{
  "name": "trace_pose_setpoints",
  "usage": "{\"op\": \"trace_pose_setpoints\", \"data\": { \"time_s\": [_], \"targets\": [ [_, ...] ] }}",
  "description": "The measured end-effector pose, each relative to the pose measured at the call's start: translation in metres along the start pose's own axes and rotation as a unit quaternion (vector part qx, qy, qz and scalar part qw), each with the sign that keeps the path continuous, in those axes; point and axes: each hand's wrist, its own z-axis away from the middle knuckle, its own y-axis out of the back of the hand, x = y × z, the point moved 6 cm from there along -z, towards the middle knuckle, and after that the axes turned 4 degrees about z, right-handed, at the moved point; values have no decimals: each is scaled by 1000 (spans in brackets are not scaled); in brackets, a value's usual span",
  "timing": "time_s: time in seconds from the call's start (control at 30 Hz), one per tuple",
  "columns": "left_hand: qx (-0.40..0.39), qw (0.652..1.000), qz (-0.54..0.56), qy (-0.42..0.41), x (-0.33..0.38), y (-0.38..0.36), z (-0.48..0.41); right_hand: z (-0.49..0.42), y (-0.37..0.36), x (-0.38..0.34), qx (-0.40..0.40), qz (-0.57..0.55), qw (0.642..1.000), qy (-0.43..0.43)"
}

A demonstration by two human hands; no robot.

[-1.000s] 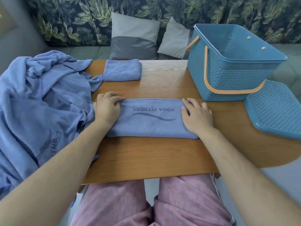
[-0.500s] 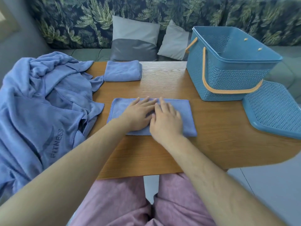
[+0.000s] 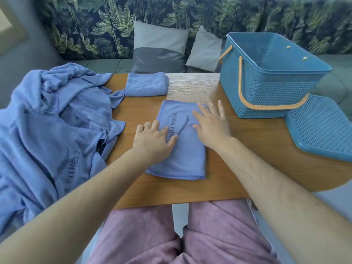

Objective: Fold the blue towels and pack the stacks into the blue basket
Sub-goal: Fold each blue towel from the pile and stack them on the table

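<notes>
The big pile of unfolded towels (image 3: 47, 130) fills the left of the frame as it did one second ago, so much folding is left. The blue basket (image 3: 266, 88) stands at the upper right on the table (image 3: 238, 168), with its lid (image 3: 323, 134) just beside it at the right edge. No towel shows inside the basket, but its floor is hidden.

The change is in the towel being folded (image 3: 182, 159), in the centre of the frame. One second ago it was a long strip lying across, with one hand at each end. Then it was closed in half, and now it is turned a quarter, so its long side runs up the frame and the print reads sideways. I judge that one more fold may follow before it joins the stack.

The one folded towel (image 3: 146, 83) lies unmoved at the upper centre, apart from the basket.

The left hand (image 3: 152, 141) rests on the left edge of the towel, grasping nothing. The right hand (image 3: 211, 126), slightly blurred, lies on its upper right part with straight, spread fingers.
</notes>
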Motion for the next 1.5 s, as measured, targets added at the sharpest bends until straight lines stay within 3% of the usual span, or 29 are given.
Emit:
{"op": "trace_pose_setpoints", "data": {
  "time_s": [0.1, 0.23, 0.5, 0.6, 0.7, 0.83, 0.93, 1.13, 1.33, 1.5],
  "targets": [
    [42, 998, 37, -16, 5, 6, 11, 26, -2, -27, -3, -112, 994, 13],
    [-44, 986, 155, -44, 6, -15, 18, 56, -24, -44, -82, -191, 978, 4],
    [-74, 987, 135, -50, 6, -18, 24, 78, -36, -6, -80, -166, 983, -18],
    [-80, 976, 161, -123, 23, -12, 43, 80, -32, -7, -46, -190, 980, -25],
    [-107, 964, 183, -162, 32, -12, 66, 90, -9, -13, 58, -277, 959, 25],
    [-60, 968, 196, -145, 25, -4, 75, 124, 6, -29, 111, -318, 934, 116],
    [-4, 944, 275, -181, 24, 7, 84, 137, 7, -30, 107, -342, 926, 118],
    [-10, 897, 376, -232, 10, 10, 95, 137, 10, -30, 82, -372, 917, 115],
    [43, 908, 342, -237, 12, 5, 93, 137, 11, -32, 64, -312, 936, 148],
    [70, 914, 327, -227, 12, 7, 92, 136, 18, -33, 123, -306, 927, 181]
  ]
}}
